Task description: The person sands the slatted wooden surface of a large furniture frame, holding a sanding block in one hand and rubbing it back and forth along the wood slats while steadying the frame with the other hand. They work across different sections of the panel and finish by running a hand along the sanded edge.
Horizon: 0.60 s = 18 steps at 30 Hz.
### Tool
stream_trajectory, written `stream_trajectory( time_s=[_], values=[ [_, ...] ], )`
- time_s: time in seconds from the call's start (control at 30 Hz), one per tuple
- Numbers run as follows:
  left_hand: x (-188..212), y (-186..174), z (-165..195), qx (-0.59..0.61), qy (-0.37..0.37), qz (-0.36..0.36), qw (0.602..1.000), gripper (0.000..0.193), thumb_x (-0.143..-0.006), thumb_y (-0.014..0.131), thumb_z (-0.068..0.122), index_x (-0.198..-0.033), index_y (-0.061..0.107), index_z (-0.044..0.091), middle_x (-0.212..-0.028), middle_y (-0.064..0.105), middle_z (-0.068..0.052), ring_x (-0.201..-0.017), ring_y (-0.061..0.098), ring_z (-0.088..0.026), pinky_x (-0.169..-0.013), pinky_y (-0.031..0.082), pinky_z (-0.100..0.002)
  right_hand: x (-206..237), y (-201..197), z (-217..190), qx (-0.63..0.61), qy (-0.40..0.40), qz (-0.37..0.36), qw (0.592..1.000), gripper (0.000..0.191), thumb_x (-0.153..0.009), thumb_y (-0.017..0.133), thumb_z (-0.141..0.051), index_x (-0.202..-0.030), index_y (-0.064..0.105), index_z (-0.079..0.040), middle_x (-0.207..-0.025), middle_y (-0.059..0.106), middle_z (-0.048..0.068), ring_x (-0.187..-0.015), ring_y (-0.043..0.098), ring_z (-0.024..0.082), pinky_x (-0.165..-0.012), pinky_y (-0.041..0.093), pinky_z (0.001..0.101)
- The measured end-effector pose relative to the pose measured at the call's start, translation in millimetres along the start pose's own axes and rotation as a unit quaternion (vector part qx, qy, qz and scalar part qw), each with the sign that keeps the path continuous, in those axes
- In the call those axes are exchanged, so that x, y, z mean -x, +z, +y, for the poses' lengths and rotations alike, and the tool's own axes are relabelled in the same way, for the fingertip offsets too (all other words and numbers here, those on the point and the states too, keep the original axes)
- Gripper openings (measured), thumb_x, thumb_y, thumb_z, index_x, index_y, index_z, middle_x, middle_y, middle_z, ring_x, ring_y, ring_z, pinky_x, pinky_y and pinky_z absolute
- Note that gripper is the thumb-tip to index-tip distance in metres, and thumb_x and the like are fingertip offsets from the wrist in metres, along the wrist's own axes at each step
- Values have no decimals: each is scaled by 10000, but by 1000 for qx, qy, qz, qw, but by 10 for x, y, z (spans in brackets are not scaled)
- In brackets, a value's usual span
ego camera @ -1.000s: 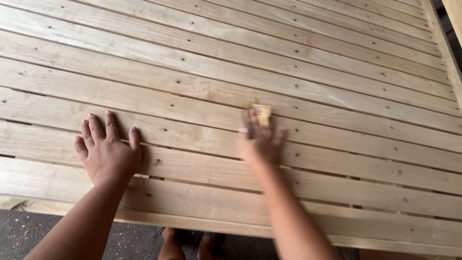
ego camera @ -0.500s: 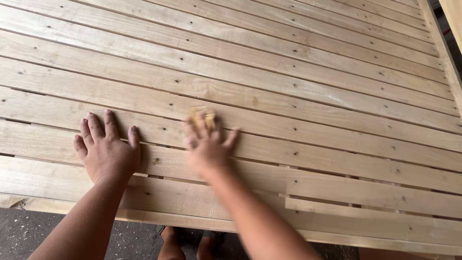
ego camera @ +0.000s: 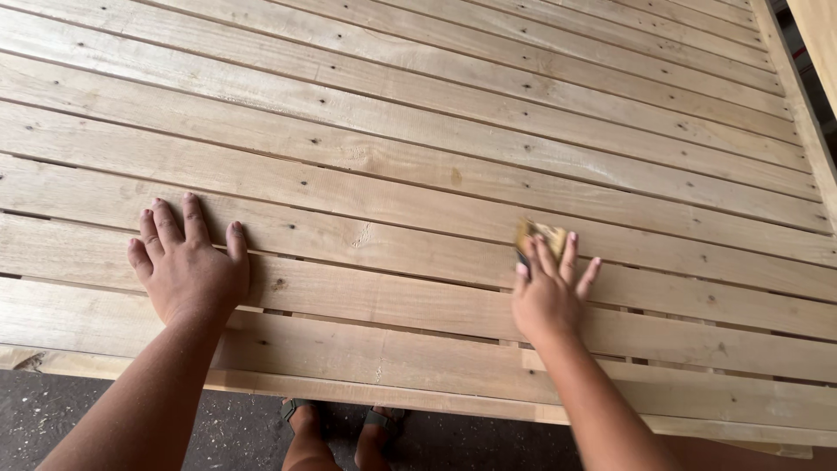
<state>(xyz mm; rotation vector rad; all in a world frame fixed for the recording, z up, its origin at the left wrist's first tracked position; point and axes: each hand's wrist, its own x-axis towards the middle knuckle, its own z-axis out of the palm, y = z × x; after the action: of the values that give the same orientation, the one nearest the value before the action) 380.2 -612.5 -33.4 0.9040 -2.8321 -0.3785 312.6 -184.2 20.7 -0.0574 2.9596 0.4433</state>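
A large panel of pale wooden slats (ego camera: 418, 131) fills the view, its near edge just in front of me. My left hand (ego camera: 187, 266) lies flat on a slat at the lower left, fingers spread, holding nothing. My right hand (ego camera: 549, 292) presses a small folded piece of tan sandpaper (ego camera: 539, 235) flat against a slat right of centre; only the paper's far end shows past the fingertips.
Narrow gaps and nail heads run along the slats. A wooden side rail (ego camera: 798, 96) borders the panel at the right. Below the near edge lies dark dusty ground (ego camera: 78, 410), where my feet in sandals (ego camera: 340, 427) show.
My right hand slid the sandpaper left along the slat, then back to the right, ending farther right than a second ago. My left hand has stayed planted.
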Motion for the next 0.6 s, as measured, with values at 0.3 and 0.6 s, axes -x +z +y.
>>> stream_trajectory(
  time_s=[0.3,0.6],
  values=[
    [0,28,-24,10,10,-2,1000,784,-1012,293,590,-1641,223,128,-1676,166,-244,-1571,75,-351,-1238,32,-531,-115,694,147,-131,-83,96,983,678,-1043,271,-462,-1637,130,-168,-1711,94,58,-1562,80,249,-1237,41,461],
    [-13,7,-4,6,8,2,1000,790,-1002,301,592,-1635,225,125,-1672,166,-240,-1566,66,-343,-1232,29,-528,-1106,75,-271,-156,-7,44,987,632,-1063,207,-432,-1648,67,-241,-1724,5,11,-1577,17,230,-1266,32,449]
  ],
)
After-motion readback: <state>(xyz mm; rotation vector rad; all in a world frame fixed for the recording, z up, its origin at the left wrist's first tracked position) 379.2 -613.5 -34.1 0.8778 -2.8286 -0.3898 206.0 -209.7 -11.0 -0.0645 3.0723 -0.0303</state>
